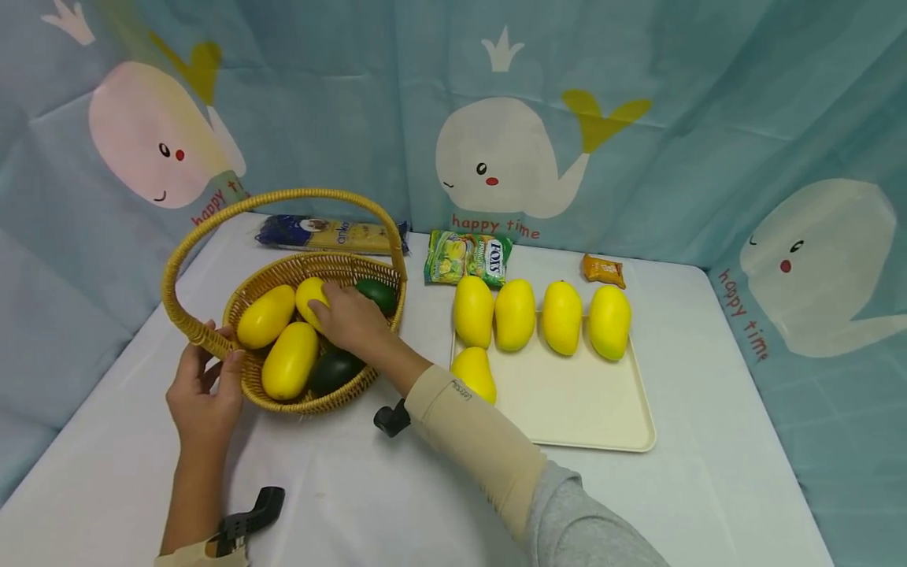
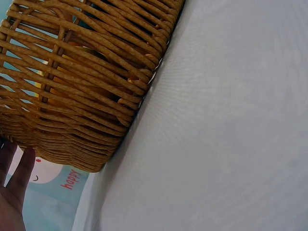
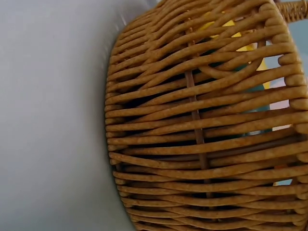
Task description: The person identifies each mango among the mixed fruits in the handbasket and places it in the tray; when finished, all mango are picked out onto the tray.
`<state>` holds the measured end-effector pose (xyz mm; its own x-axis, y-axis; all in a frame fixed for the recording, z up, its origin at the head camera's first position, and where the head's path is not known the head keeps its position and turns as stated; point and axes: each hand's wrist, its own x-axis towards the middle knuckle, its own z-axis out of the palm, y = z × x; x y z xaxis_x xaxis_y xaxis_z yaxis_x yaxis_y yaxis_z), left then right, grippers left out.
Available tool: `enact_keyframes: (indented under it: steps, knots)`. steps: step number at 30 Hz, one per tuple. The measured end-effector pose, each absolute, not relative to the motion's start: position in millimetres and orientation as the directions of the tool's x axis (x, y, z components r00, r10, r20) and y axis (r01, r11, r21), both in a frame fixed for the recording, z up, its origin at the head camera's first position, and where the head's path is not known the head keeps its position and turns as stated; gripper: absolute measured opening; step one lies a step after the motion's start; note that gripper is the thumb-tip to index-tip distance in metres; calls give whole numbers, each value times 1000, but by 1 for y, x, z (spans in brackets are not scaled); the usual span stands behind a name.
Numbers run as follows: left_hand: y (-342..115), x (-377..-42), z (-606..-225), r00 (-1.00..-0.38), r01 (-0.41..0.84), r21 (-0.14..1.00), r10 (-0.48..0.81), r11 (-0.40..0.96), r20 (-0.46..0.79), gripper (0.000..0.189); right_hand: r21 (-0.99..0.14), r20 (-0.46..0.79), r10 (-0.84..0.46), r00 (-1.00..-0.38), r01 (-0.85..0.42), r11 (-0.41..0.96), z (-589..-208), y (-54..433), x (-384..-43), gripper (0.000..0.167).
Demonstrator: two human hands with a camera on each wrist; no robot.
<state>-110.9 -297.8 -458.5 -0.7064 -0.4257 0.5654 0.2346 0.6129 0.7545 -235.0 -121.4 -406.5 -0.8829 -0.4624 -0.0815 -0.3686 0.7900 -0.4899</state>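
A wicker basket (image 1: 305, 405) with a tall arched handle stands on the left of the table. My left hand (image 1: 205, 390) grips its left rim by the foot of the handle; in the left wrist view, fingers (image 2: 20, 178) lie against the weave. Reaching into the basket, my right hand (image 1: 350, 319) grips a yellow mango (image 1: 309, 298), partly covered by the fingers. Two more yellow mangoes, one at the left (image 1: 266, 316) and one in front (image 1: 290, 361), lie beside it. Dark green fruits show at the back right (image 1: 377, 295) and front (image 1: 335, 372). The right wrist view shows only the basket's outside (image 3: 202, 134).
Right of the basket is a cream tray (image 1: 567, 409) with several yellow mangoes (image 1: 515, 315) on it, most along its far edge. Behind stand a pasta packet (image 1: 333, 235), a green candy bag (image 1: 468, 257) and a small orange packet (image 1: 603, 270). A whale-print curtain (image 1: 354, 102) surrounds the table.
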Motion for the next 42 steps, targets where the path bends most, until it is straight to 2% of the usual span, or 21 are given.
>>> enact_keyframes:
  steps: [4,12,18,26,32,39,42]
  knots:
    - [-299,-112,-460,-706,232,754,-427,614,565,53,-522,-22,-436,-900,-362,772,-407,-120,-237,42]
    - [-299,-113,-461,-699,278,739,-398,613,594,55,-666,-79,-391,-917,-243,705,-406,-116,-237,60]
    - [-298,-112,-460,-697,280,739,-399,613,596,55,-720,-117,-384,-916,-188,668,-408,-119,-239,57]
    - [-299,-111,-459,-695,263,738,-408,622,592,54,-828,-119,-313,-942,-80,555,-413,-124,-246,51]
    - [-299,-111,-459,-699,252,739,-411,625,586,53,-847,-208,-368,-906,-22,532,-412,-125,-247,64]
    - [-300,-111,-460,-697,254,736,-409,628,589,54,-926,-360,-437,-824,257,277,-413,-126,-250,57]
    - [-300,-112,-461,-696,259,735,-407,627,592,54,-921,-384,-426,-819,311,233,-413,-126,-252,59]
